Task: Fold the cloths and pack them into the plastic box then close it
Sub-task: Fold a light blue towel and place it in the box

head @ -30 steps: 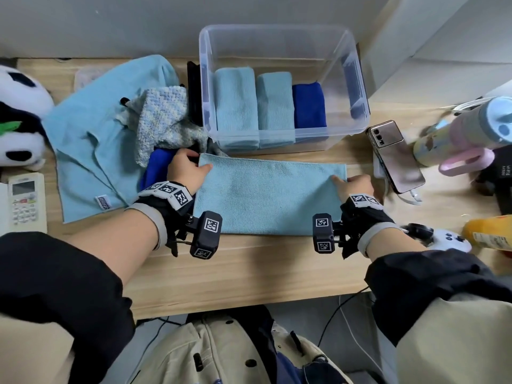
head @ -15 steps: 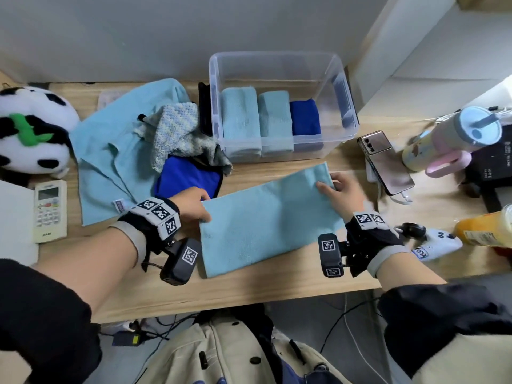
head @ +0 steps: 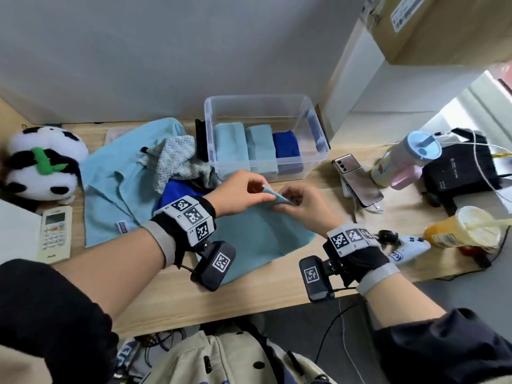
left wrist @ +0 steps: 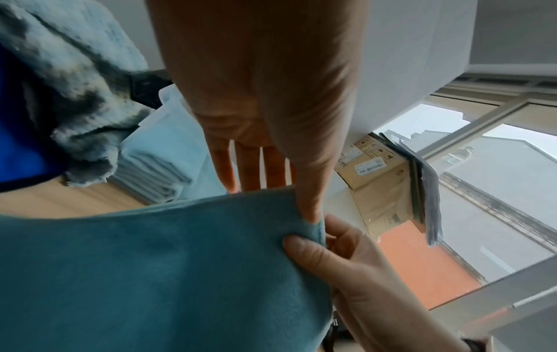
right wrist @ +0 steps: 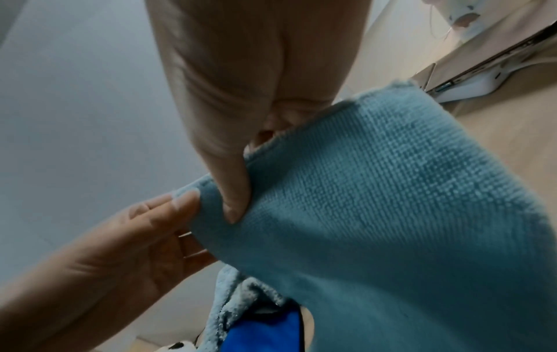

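The teal cloth is being folded at the middle of the surface, just in front of the plastic box, which is standing open at the back edge with three folded cloths inside. Two ends of the teal cloth are being pinched together above the surface: the left hand is gripping one end between thumb and fingers, and the right hand is clamping the meeting corner likewise. The rest is being left draped toward the front edge. A risk is being judged here: if the corners are being matched unevenly, a skewed fold may result, and the hanging part may be dragged onto the heaped unfolded cloths at the left.
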